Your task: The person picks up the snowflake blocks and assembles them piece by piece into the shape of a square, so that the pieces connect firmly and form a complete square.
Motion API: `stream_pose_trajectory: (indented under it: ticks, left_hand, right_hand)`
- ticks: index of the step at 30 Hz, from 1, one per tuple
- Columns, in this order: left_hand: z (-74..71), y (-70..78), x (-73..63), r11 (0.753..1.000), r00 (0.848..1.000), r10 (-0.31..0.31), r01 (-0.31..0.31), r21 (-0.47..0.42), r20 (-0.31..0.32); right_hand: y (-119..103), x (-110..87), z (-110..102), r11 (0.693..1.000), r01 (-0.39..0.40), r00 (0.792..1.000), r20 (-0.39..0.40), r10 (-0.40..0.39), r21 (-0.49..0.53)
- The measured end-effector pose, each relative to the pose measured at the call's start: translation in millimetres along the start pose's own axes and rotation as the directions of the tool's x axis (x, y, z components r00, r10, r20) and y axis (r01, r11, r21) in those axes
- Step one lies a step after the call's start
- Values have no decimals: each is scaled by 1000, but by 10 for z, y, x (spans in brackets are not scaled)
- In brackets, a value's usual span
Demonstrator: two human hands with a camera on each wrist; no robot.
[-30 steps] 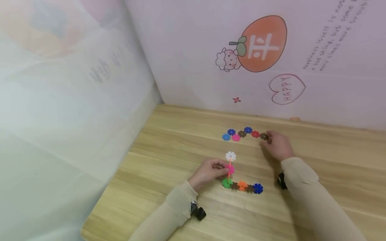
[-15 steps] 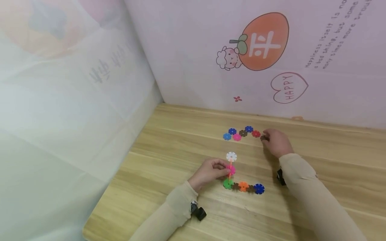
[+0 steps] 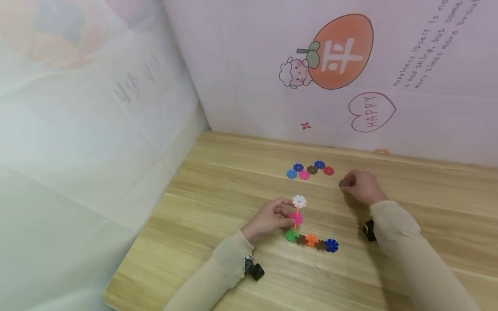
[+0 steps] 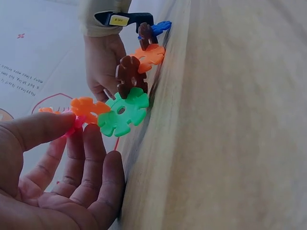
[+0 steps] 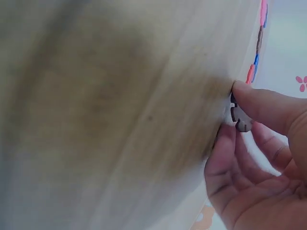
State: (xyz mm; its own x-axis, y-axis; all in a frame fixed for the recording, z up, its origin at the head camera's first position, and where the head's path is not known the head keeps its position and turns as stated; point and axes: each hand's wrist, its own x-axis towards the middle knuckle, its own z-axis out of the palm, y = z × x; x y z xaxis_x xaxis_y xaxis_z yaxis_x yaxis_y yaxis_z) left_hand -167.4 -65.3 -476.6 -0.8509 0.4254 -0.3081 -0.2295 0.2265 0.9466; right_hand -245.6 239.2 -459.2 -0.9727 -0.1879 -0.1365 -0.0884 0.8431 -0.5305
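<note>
My left hand (image 3: 269,220) pinches a pink snowflake disc (image 3: 298,219) in a chain of notched plastic discs. A white disc (image 3: 299,201) tops the chain, with orange discs seen edge-on around the pink one. From the green disc (image 4: 123,112) at the lower corner, brown and orange discs (image 3: 311,241) run right to a dark blue disc (image 3: 332,245). Farther back, my right hand (image 3: 365,187) pinches a loose brown snowflake disc (image 5: 241,119) between thumb and fingers, apart from the chain. Those fingers partly cover the brown disc.
A zigzag row of loose discs lies near the back of the wooden table (image 3: 218,181): light blue (image 3: 292,174), dark blue, pink, brown, and red (image 3: 328,171) at its right end. A printed cloth (image 3: 249,86) hangs behind the table, and another covers the left side.
My right hand has taken the brown disc from the right end of the loose row and drawn it slightly right and nearer. The left hand keeps its grip almost in place.
</note>
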Motion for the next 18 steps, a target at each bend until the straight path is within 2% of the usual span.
stream_pose_trajectory:
  ticks: [6, 12, 15, 18]
  left_hand:
    - [2, 37, -24, 1000, 1000, 8, -9, 26, 25]
    - [0, 68, -5, 999, 999, -4, 2, 51, 36]
    - [2, 60, 11, 1000, 1000, 0, 0, 30, 29]
    - [5, 45, 17, 1000, 1000, 10, -10, 23, 11]
  right_hand:
    - [-49, -175, 76, 996, 8, 1000, 11, -9, 94]
    - [-206, -411, 155, 981, -16, 998, 61, 4, 193]
    - [-317, -521, 191, 956, -36, 995, 96, 8, 290]
    - [-423, -615, 243, 916, -42, 993, 119, -6, 398]
